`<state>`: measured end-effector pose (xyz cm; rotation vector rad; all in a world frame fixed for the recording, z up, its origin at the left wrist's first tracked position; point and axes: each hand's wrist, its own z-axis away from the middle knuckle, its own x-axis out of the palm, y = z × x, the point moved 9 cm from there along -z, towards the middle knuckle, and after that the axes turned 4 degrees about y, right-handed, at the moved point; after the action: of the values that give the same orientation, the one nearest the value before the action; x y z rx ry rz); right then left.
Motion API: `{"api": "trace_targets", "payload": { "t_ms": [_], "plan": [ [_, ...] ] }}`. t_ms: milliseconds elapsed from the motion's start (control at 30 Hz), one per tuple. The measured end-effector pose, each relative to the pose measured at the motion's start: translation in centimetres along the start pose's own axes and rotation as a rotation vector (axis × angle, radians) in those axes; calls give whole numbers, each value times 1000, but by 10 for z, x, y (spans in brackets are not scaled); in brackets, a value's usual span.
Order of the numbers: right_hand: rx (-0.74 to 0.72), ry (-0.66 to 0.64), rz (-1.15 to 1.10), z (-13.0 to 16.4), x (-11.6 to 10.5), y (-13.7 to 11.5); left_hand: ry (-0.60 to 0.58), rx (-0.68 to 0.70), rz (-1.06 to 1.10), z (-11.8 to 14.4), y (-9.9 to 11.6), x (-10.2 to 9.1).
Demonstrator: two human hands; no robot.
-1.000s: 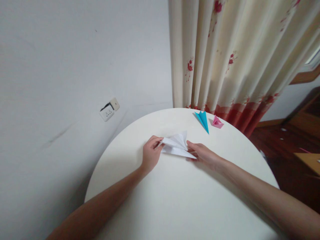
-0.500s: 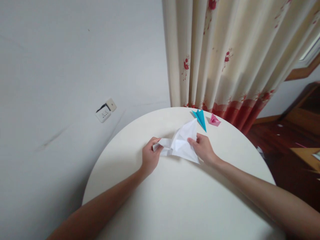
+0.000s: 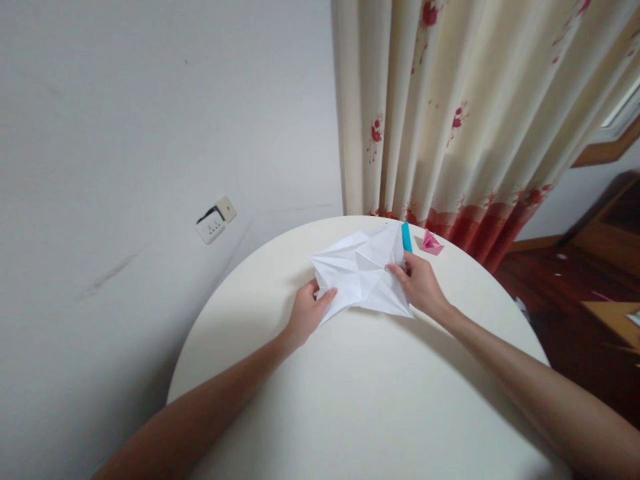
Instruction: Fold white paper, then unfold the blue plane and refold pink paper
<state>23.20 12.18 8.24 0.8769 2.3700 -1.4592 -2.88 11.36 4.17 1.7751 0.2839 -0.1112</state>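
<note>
While creased white paper (image 3: 361, 277) is held spread open by left hand (image 3: 306, 313) and right hand (image 3: 421, 285) fingers, finished blue (image 3: 407, 237) and pink (image 3: 431, 243) folds are seen behind.

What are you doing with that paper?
A person holds a creased white paper opened out over a round white table. The left hand pinches its near corner and the right hand grips its right edge. A blue paper shape peeks from behind it, beside a small pink one.
</note>
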Motion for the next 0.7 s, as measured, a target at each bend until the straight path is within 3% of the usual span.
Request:
{"api": "trace_targets", "payload": {
  "t_ms": [267, 433, 533, 633, 700],
  "plan": [
    [12, -149, -106, 6, 19, 3, 12, -362, 261, 0, -41, -1],
    [122, -84, -320, 5, 21, 19, -34, -451, 498, 1, -42, 7],
    [118, 11, -317, 4, 13, 20, -34, -314, 420, -7, -31, 1],
    [7, 146, -324, 2, -9, 2, -8, 6, 174, -17, 1, -16],
    [-157, 194, -355, 3, -26, -23, -22, 227, 16, -21, 29, -27]
  ]
}}
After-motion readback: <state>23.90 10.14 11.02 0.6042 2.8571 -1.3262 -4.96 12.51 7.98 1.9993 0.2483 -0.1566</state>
